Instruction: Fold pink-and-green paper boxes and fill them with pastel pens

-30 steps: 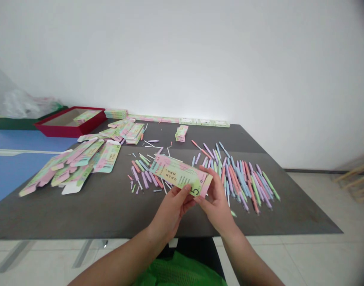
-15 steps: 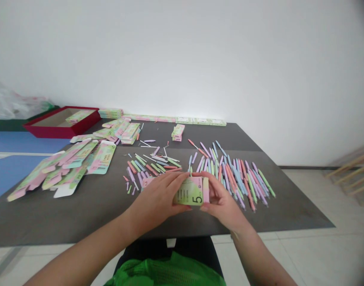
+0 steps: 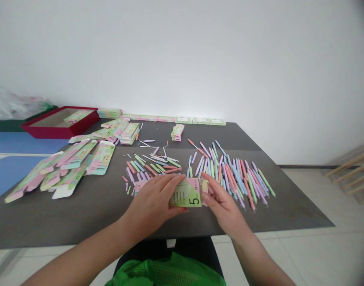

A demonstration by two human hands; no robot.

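Observation:
My left hand [image 3: 152, 202] is wrapped over a pastel green and pink pen carton [image 3: 189, 193] marked with a 5, pressing it near the table's front edge. At the carton's right end, my right hand [image 3: 222, 202] touches the end flap with its fingertips. Just beyond both hands lie several pastel pens [image 3: 235, 174] in a spread to the right. A smaller scatter of pen parts [image 3: 149, 167] sits behind my left hand.
Flat unfolded cartons [image 3: 68, 163] lie on the dark table [image 3: 89, 206] at the left. A red tray [image 3: 61, 121] stands at the far left, with folded cartons [image 3: 177, 132] and a row of boxes along the wall. A wooden rack [image 3: 353, 174] is on the right floor.
The carton was held up flat and angled a second ago. It has come down to the table near the front edge, my left hand now covers it, and my right hand works its right end.

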